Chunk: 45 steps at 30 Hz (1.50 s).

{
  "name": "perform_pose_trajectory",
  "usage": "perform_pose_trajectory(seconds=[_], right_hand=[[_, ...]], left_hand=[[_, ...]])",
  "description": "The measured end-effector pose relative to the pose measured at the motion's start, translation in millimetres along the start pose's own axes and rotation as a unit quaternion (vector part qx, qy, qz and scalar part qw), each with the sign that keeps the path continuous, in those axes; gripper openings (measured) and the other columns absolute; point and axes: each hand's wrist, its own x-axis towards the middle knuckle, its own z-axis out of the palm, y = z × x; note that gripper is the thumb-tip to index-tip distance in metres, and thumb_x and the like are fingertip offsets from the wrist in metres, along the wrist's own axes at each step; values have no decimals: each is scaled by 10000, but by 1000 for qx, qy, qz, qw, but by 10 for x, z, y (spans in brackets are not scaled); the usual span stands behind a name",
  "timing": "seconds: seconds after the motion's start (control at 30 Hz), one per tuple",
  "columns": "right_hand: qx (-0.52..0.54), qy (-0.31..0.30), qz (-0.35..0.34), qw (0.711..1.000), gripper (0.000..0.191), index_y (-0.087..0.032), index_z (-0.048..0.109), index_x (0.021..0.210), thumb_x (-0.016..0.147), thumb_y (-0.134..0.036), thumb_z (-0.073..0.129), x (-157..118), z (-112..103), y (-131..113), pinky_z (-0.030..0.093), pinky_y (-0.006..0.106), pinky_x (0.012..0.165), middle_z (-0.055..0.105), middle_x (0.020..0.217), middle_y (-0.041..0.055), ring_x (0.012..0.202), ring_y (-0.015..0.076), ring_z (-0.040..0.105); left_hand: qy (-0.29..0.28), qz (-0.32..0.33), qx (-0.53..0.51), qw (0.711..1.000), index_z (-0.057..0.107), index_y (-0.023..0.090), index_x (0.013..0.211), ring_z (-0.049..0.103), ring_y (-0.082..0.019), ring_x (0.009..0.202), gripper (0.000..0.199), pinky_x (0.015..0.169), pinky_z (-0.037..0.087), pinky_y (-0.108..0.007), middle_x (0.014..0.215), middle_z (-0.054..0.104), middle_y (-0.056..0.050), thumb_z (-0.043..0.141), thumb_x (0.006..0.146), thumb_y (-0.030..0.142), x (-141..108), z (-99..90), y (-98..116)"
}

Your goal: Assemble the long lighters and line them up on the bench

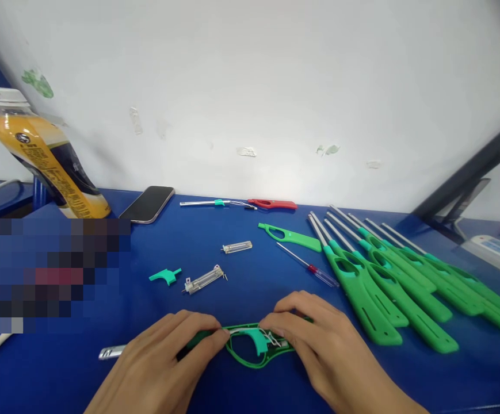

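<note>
An opened green gas lighter casing (250,364) lies near the front edge of the blue table, its inside facing up. A teal trigger (259,340) sits in it beside the finger loop, and thin white wires (272,338) run towards the handle. My left hand (170,351) is closed around the neck end, thumb and forefinger pinching just left of the loop. From under that hand a silver metal tube (111,352) sticks out to the left. My right hand (319,339) grips the handle end, its fingertips at the wires and partly hiding the handle.
Beyond the hands lie a loose teal trigger (166,276), clear gas tanks (206,280), a screwdriver (319,273), a green half shell (293,237) and red lighter parts (275,204). Several assembled green lighters (362,299) spread to the right. A phone (148,203) and bottle (53,161) stand left.
</note>
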Motion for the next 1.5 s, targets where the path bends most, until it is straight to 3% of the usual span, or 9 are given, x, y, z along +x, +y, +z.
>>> perform_pose_trajectory(seconds=[0.13,0.27,0.53,0.73,0.87,1.13,1.33,1.5], right_hand=[[0,3,-1,1000,488,-301,724,1178,970,54,462,0,13,9,555,348,835,741,1105,12,920,198,716],[4,6,-4,1000,489,-304,724,1191,977,49,461,-13,10,14,554,335,821,745,1113,9,923,194,712],[11,13,-15,1000,455,-298,726,1184,1007,27,461,-6,-9,30,551,320,797,763,1086,2,893,187,720],[21,25,-26,999,437,-301,716,1211,1027,25,491,-9,4,30,553,328,806,774,1098,-4,882,189,721],[23,22,-28,999,401,-292,724,1204,1043,3,506,-1,-10,35,560,328,805,784,1113,-4,894,192,729],[45,12,-13,999,405,-308,745,1227,1060,-20,516,-26,-18,60,572,334,869,779,1131,-13,936,185,738],[72,-20,22,997,473,-359,757,1284,1070,-48,472,-49,-66,27,588,335,941,753,1223,-12,1042,177,735],[65,-33,44,996,506,-337,765,1297,1030,-48,447,-62,-94,-23,613,315,962,715,1297,25,1130,188,723]], left_hand=[[34,-21,-10,999,619,238,1454,759,-150,954,359,888,613,-269,1144,765,-25,456,1140,183,26,31,26],[54,-32,-22,998,655,236,1388,750,-154,884,342,815,618,-271,1093,759,-26,435,1136,167,67,41,52],[14,-18,-26,999,661,286,1331,747,-143,890,412,802,594,-259,1157,754,-12,429,1072,65,80,-32,30],[18,-20,-8,1000,674,295,1297,754,-136,919,427,840,580,-261,1167,759,8,413,1062,52,76,-46,50],[20,27,31,999,683,261,1306,765,-140,936,447,830,587,-245,1171,774,3,410,1037,30,47,-31,22],[38,43,48,997,698,266,1296,774,-127,986,422,897,574,-207,1158,798,25,368,1106,86,61,-72,15],[80,-7,-16,997,749,276,1145,787,-91,862,381,824,587,-173,1035,804,36,385,1150,164,178,-88,63],[65,-30,-51,996,734,283,1165,791,-94,855,344,775,606,-168,1050,799,31,392,1173,249,206,-88,80]])
